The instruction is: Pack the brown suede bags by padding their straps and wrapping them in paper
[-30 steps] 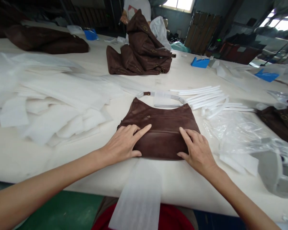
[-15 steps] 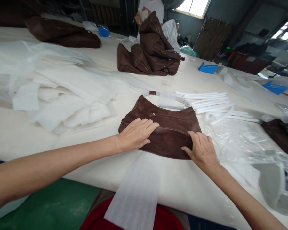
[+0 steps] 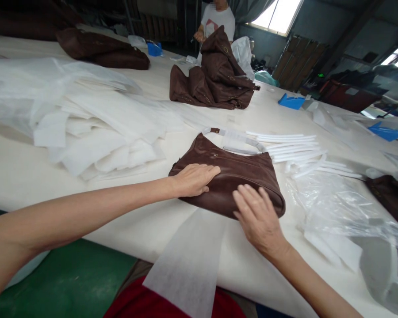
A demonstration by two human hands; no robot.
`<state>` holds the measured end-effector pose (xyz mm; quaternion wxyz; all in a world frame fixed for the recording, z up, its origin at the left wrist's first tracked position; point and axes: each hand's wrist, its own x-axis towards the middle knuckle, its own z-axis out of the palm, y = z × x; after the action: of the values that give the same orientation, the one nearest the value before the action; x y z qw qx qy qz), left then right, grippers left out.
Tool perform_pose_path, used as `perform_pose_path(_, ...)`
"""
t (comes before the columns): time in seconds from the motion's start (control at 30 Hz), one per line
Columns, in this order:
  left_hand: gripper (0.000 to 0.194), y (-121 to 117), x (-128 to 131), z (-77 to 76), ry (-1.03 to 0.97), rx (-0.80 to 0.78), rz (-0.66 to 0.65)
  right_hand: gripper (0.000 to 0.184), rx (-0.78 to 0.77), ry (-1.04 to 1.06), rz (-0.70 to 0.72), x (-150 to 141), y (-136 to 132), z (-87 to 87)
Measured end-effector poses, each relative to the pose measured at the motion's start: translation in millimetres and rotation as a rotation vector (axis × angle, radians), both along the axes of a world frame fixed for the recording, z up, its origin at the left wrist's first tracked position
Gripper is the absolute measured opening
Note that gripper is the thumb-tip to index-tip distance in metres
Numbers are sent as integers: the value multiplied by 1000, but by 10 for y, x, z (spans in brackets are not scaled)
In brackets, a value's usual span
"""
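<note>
A brown leather handbag (image 3: pixel 232 170) lies on the white table in front of me, its strap wrapped in pale sheeting and curved away from me. My left hand (image 3: pixel 195 179) rests flat on the left part of the bag, fingers stretched out. At the bag's lower right edge is my right hand (image 3: pixel 257 214), open, fingers extended over the leather with nothing gripped. A strip of thin white sheet (image 3: pixel 189 265) runs from near the bag's lower edge over the table edge toward my lap.
To the left lies a heap of white sheets (image 3: pixel 96 132). White foam rods (image 3: pixel 298 148) and clear plastic bags (image 3: pixel 338 198) are at the right. Beyond are a pile of brown bags (image 3: pixel 215 79), a blue holder (image 3: pixel 291 101) and a person (image 3: pixel 219 22) across the table (image 3: pixel 126 203).
My right hand has let go of the bag's right side and moved left and down, its fingers now straightened. My left hand stays on the bag. The view has shifted slightly.
</note>
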<state>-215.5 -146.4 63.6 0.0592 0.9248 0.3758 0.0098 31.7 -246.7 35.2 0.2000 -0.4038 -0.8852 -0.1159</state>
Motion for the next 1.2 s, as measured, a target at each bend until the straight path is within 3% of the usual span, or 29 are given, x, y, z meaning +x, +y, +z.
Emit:
perform_pose_path(0.1,33,21,-44,-6,15,19,-24,48,-222,-38,321,-407,48,-153)
perform_pose_path(0.17,34,51,-107,-3,11,16,-17,45,-351,-52,366,-573,174,-288)
perform_pose_path(0.23,30,86,-189,-10,-21,2,-1,52,-430,-22,330,-596,277,-385)
perform_pose_path(0.33,20,112,-286,-58,-82,13,-24,54,-442,30,230,-384,259,-417)
perform_pose_path(0.53,15,75,-296,-156,-149,62,-87,47,-288,26,-101,388,-208,-332)
perform_pose_path(0.63,16,64,-280,-160,-162,90,-97,42,-151,99,-186,618,-338,-243)
perform_pose_path(0.73,17,48,-275,-125,-135,82,-92,49,28,230,-290,687,-220,-106)
perform_pose_path(0.83,17,14,-275,-67,-91,77,-77,71,-63,219,-409,710,55,-27)
perform_pose_path(0.9,16,-9,-283,-26,-77,59,-69,68,-245,193,-427,742,213,-46)
perform_pose_path(0.97,15,-21,-304,14,-81,17,-63,54,-365,200,-403,785,297,-105)
perform_pose_path(1.07,22,-20,-385,60,-124,-83,-31,38,-354,234,-327,846,290,-206)
perform_pose_path(1.2,30,-27,-578,19,-189,-143,8,38,-260,278,-201,907,178,-352)
